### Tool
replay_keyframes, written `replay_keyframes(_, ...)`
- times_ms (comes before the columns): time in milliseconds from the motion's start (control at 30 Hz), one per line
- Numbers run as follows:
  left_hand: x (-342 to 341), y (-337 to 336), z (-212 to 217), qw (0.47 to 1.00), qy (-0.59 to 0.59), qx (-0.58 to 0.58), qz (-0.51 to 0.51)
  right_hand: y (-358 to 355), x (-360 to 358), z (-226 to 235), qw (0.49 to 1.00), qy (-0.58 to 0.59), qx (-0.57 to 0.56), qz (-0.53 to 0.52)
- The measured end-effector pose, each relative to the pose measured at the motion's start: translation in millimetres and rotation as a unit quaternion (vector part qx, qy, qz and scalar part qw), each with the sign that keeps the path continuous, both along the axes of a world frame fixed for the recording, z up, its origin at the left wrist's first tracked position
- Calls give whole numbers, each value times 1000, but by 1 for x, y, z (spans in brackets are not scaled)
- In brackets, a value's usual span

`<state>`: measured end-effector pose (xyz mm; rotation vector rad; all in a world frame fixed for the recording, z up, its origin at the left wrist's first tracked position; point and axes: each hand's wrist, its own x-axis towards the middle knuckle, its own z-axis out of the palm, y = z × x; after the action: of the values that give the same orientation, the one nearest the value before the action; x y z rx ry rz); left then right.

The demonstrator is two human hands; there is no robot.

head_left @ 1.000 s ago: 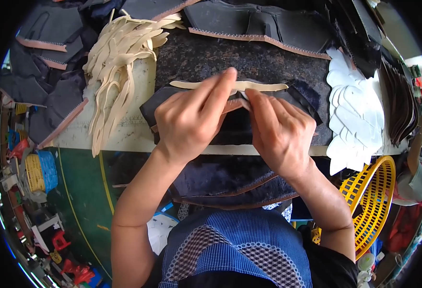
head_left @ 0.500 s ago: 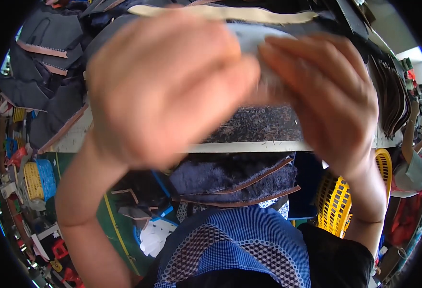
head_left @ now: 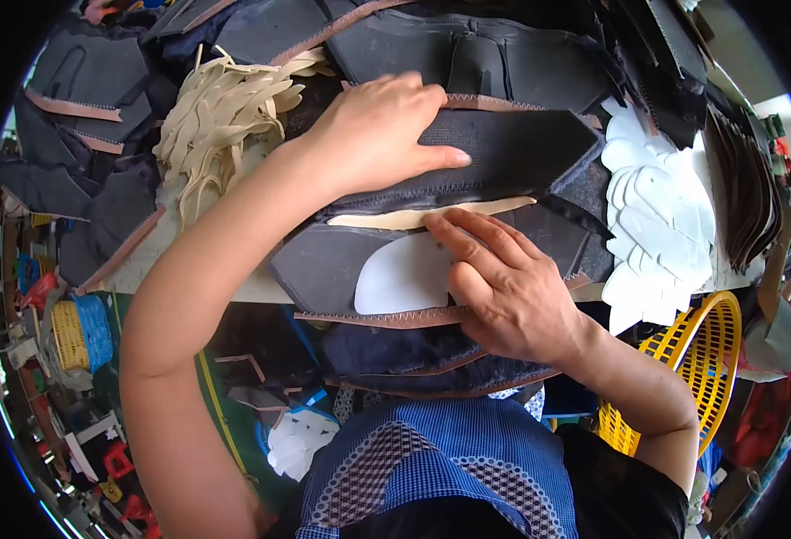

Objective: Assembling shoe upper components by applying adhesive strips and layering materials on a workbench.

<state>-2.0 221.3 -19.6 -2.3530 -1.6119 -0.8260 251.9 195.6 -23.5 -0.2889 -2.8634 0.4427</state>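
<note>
In the head view I see both hands on the work at the middle of the desk [head_left: 261, 287]. The left hand [head_left: 386, 126] lies across a dark flap [head_left: 521, 148], its thumb spread well away from the fingers; those reach to the flap's far side, and I cannot tell whether they hook under it. The right hand [head_left: 517, 287] is palm down, fingers close together and nearly straight, fingertips resting on a cream strip [head_left: 377, 220].

That strip lies lengthwise along the flap's near edge, above a dark grey panel [head_left: 316, 265]. On the panel, nearer me, sits a rounded white piece [head_left: 400, 278] – its right part hidden by my right hand. A brown zigzag-stitched band [head_left: 377, 320] trims the panel's near edge.

Left of the work I have a heap of cream strips [head_left: 220, 117]; to the right, a pile of white pieces [head_left: 661, 216]. A yellow basket [head_left: 728, 359] stands beside my right forearm.
</note>
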Motion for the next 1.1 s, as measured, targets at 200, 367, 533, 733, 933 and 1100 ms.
replay_keyframes(200, 52, -19, 81, 936, -30, -347, -45, 8, 10, -4, 994, 26, -103, -3)
replay_keyframes(367, 46, -29, 55, 949, -43, -310, -42, 16, 50, 0, 989, 109, -50, -87)
replay_keyframes(533, 69, -65, 64, 937, -38, -340, -74, 11, 59, -3, 982, 24, -36, -186)
replay_keyframes(733, 93, -107, 21, 964, 131, -227, -49, 38, 100, -8, 927, 195, -238, -214)
replay_keyframes(933, 93, -106, 29, 956, 123, -263, -52, 19, 17, 30, 975, 119, -167, -81)
replay_keyframes(1100, 40, -136, 46, 963, -12, -268, -30, 13, 0, 16, 986, 36, -136, -94)
